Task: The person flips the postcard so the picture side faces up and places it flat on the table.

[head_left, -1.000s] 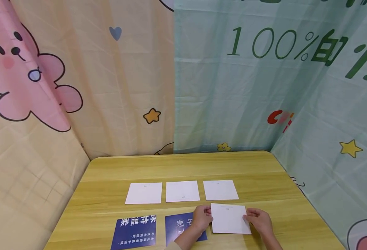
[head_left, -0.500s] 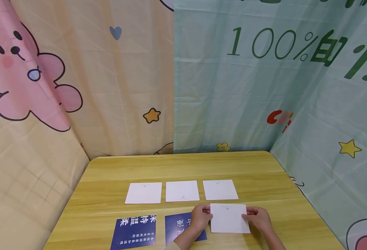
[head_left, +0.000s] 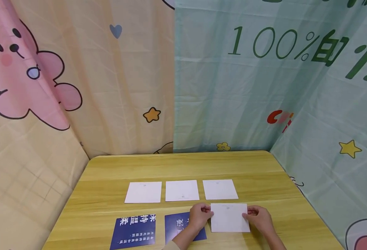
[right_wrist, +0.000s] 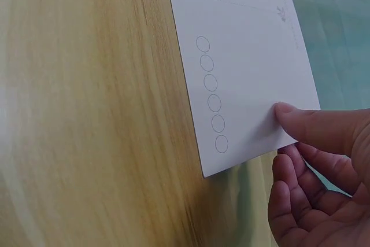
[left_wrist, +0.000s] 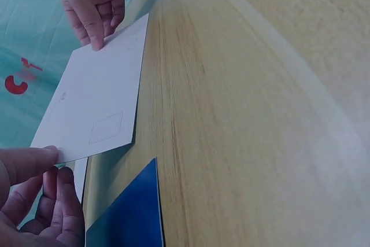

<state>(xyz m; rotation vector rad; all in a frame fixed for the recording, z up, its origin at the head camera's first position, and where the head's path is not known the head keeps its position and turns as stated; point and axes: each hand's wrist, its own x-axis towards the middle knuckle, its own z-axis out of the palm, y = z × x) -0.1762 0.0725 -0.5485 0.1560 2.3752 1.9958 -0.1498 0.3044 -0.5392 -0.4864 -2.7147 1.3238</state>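
Note:
A white postcard point(head_left: 229, 218) with faint print is held between both hands, raised a little off the table. My left hand point(head_left: 199, 218) pinches its left edge with the thumb on top. At the opposite edge my right hand point(head_left: 259, 219) pinches it, thumb on the white face. Small printed circles line one side of the postcard point(right_wrist: 243, 73) in the right wrist view, and a stamp box shows on the postcard point(left_wrist: 98, 96) in the left wrist view. Under the left hand and forearm lies a blue postcard point(head_left: 174, 224) with white characters, partly hidden.
Three white cards lie in a row farther back: the left card point(head_left: 143, 192), the middle card point(head_left: 182, 191) and the right card point(head_left: 220, 189). Another blue postcard point(head_left: 134, 232) lies front left on the wooden table point(head_left: 108, 170). Printed curtains point(head_left: 220, 86) hang behind it.
Both hands keep their pinch on the white postcard, which has tilted up very slightly. The cards on the table have not moved.

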